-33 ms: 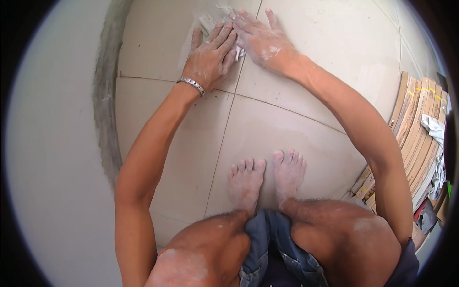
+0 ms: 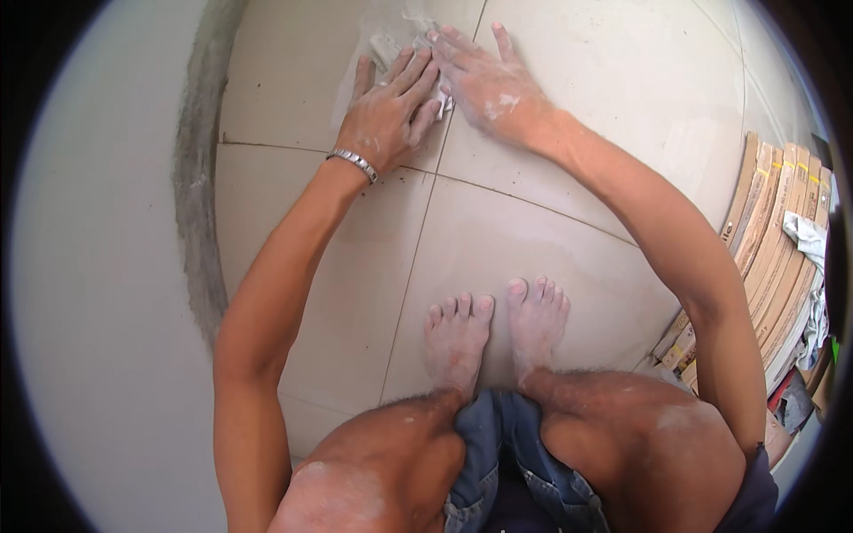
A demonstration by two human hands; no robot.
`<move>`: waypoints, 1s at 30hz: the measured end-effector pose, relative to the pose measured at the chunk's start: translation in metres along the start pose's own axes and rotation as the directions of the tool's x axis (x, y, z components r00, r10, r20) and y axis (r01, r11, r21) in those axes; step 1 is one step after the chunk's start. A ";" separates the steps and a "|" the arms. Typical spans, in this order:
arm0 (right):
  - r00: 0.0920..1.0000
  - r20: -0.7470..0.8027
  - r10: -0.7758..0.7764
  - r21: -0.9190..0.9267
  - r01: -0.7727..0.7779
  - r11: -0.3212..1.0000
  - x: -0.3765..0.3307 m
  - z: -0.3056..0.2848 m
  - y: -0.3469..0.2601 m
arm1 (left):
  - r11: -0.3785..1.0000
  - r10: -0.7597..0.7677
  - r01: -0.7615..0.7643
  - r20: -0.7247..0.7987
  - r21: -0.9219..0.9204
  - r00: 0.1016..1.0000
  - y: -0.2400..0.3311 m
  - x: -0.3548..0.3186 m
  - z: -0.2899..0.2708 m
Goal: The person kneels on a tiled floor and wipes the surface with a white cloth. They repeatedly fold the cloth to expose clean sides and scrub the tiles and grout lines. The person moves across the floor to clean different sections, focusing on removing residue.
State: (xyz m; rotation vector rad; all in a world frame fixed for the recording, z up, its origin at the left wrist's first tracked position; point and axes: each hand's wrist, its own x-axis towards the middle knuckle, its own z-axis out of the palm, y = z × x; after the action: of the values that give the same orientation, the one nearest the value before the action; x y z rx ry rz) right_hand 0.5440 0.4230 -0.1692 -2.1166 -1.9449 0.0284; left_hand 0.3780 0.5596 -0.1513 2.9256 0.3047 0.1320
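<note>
Pressing down on a small white cloth [image 2: 418, 53], the left hand [image 2: 391, 111] lies flat with its fingers spread over the rag on the tiled floor [image 2: 533, 231]. Just beside that grip, the right hand [image 2: 484, 84] rests open, fingers splayed, its fingertips touching the cloth's far edge over a grout line [image 2: 418, 240]. A metal bracelet [image 2: 353, 163] circles the left wrist. Well behind the grip, two bare feet [image 2: 498, 333] stand on the tiles; stacked flat cartons [image 2: 777, 240] lean at the right.
</note>
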 end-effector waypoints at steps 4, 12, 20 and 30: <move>0.990 0.142 -0.014 0.101 -0.001 0.995 -0.011 -0.022 -0.029 | 0.999 -0.047 0.046 0.099 0.013 0.994 -0.004 -0.020 -0.016; 0.837 -0.026 0.546 0.436 -0.482 0.760 -0.040 -0.016 0.055 | 0.996 0.032 -0.033 0.014 0.086 0.999 -0.001 0.014 0.003; 0.827 -0.220 0.517 0.230 -0.471 0.852 -0.107 -0.009 0.084 | 0.998 -0.008 0.006 -0.034 -0.056 0.999 -0.025 0.044 0.007; 0.825 -0.249 0.507 0.225 -0.460 0.859 -0.108 -0.008 0.087 | 0.992 -0.050 0.069 0.180 -0.102 0.982 0.006 -0.017 -0.055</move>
State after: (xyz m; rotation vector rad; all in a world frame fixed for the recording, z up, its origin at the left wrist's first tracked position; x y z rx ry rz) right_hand 0.6195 0.3098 -0.1977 -2.2933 -1.1578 -0.0407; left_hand 0.3564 0.5604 -0.0979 2.7934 0.3451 -0.1172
